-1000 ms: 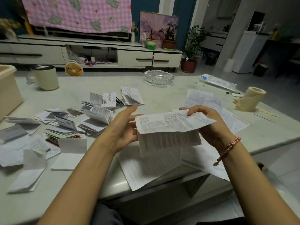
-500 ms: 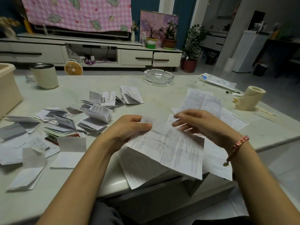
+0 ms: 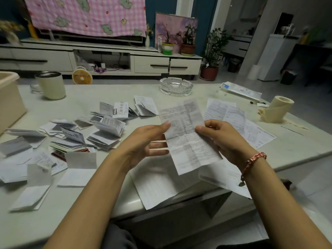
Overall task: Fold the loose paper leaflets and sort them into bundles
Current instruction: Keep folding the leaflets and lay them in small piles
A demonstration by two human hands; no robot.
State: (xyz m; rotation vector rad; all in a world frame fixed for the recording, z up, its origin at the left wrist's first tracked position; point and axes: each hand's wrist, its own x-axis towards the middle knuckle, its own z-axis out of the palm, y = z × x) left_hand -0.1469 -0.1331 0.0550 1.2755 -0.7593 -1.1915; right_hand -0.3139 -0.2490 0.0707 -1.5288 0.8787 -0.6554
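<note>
**Item:** one leaflet [image 3: 186, 139], printed and creased, held clear of the surface [image 3: 86, 99] in front of us, long side upright. Half a second earlier we had noted it as a broad sheet drooping past the near edge. It now stood as a narrower strip, raised and turned on end. We judged one lengthwise fold made, with further folds needed before it could join a bundle.

**Left hand** [image 3: 147, 142]: spread, fingers straight and running behind the strip's left edge, thumb tip at that edge. Whether the thumb truly nipped the paper we could not tell.

**Right hand** [image 3: 221, 139]: thumb and curled forefinger pinching the right edge about mid-height. Earlier it had reached over the sheet's top edge.

**Folded leaflets** [image 3: 106, 135]: a loose heap to the left, unmoved between frames, not yet in tidy bundles.

**Unfolded sheets** [image 3: 255, 135]: flat on the right, with a further sheet [image 3: 158, 186] beneath the hands, overhanging the near edge. We counted these as work remaining
</note>
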